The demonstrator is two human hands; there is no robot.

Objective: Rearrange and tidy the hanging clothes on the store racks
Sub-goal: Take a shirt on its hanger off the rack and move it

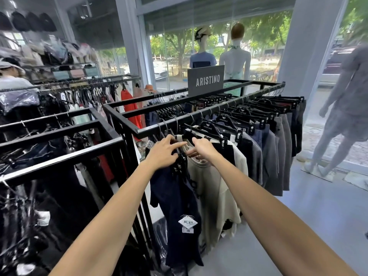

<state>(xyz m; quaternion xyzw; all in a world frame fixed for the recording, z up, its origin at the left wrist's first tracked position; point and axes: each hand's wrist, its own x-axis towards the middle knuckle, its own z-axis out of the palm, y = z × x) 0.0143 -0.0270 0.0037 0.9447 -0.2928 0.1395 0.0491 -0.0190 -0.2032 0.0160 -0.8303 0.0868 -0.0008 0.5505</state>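
Working at the near end of the rack rail (159,127), where a navy shirt (177,206) and a cream T-shirt (211,188) hang side by side, necks bunched close together. Left hand (164,151) laid over the top of the navy shirt's hanger, fingers mostly straight and reaching across toward the cream collar, pressing rather than clasping. Right hand (201,149) tucked in at the cream T-shirt's neckline, fingers curled as if pinching the collar or hanger, though partly hidden, so grip only probable. Probably mid-step: parting or squaring these two garments. Farther along the same rail, dark and grey trousers (274,148) on clip hangers (223,121) looking evenly spaced, likely needing little. Price tag (187,223) dangling low on the navy shirt. To the left, a neighbouring rack (59,136) crowded with tangled dark clothing, seemingly untouched. Beyond, a brand sign (207,80) and mannequins (238,56) at the window. Much apparently left to do.
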